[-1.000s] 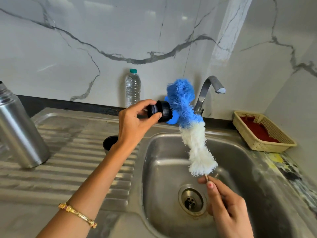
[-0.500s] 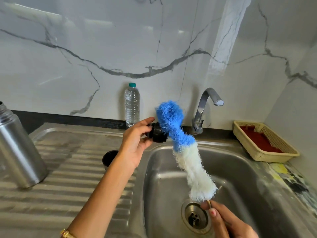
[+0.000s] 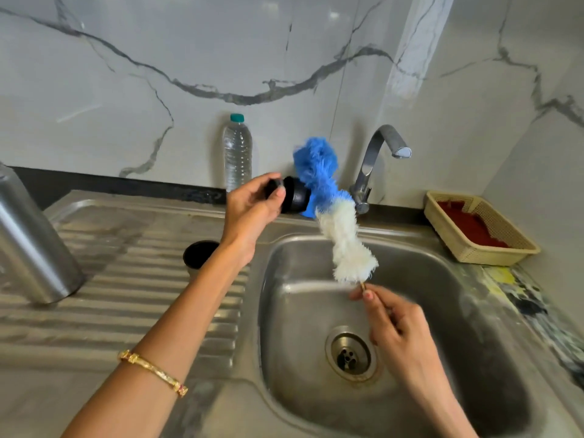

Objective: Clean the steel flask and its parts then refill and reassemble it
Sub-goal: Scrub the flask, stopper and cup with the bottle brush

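- The left hand is raised above the back rim of the sink, its thumb and fingers curled round the small end of a round black plastic flask stopper, holding it sideways with the wide end facing right.
- The right hand is lower, over the sink bowl, fingers pinched on the thin wire handle of a long fluffy bottle brush with blue bristles above and white bristles below.
- The brush slants up and to the left; its blue part is pressed against the wide end of the stopper.
- The tall brushed-steel flask body stands open-topped on the ribbed draining board, far to the left and well apart from both hands.
- A small steel cup with a dark inside stands on the draining board just behind the left forearm.
- The step in hand looks like scrubbing the stopper, one of the flask's parts; the flask itself seems not yet refilled or reassembled.
- No water is running from the curved chrome tap, which stands just right of the brush.
- The next move probably calls for turning the stopper in the left fingers so the bristles reach all round it, then rinsing it under the tap.
- A clear plastic water bottle with a teal cap stands against the marble wall behind the sink.
- A beige woven plastic basket with something red inside sits on the counter at the right.
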